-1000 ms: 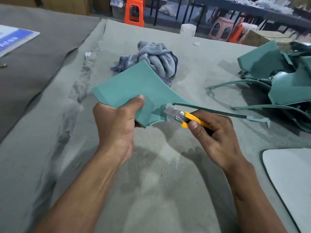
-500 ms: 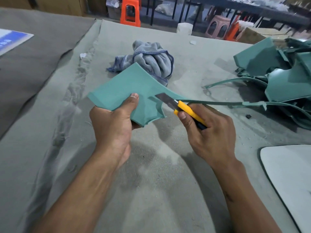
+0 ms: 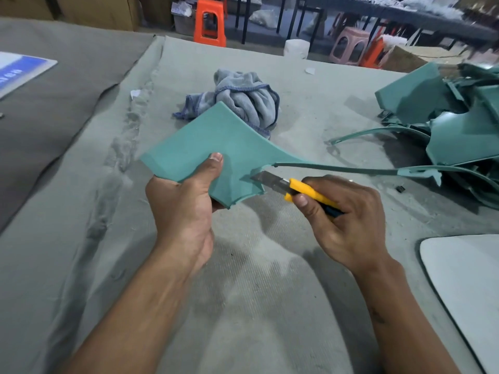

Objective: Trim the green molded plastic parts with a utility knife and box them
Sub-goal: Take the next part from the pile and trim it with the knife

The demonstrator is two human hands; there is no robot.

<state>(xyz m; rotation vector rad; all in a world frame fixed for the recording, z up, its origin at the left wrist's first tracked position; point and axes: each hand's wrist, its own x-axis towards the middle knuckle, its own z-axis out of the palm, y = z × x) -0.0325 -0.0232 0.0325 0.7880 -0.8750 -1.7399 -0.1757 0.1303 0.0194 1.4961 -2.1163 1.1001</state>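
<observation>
Trimming goes best, I judge, with the green part (image 3: pixel 216 149) held steady above the table (image 3: pixel 270 292), left hand (image 3: pixel 183 209) clamping its near edge, thumb on top, while the right hand (image 3: pixel 348 222), wrapped around the utility knife (image 3: pixel 297 187), keeps the blade low against the notch beside the runner strip (image 3: pixel 337 168). Versus half a second ago, the blade sits lower, at the notch's edge.

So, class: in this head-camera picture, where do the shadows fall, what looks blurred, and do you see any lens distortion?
Head view: soft shadows of both forearms fall on the grey felt-covered table; the yellow-handled utility knife and green molded plastic part are sharp; the far-right background is smeared; the wide lens curves the table's far edge.
</observation>
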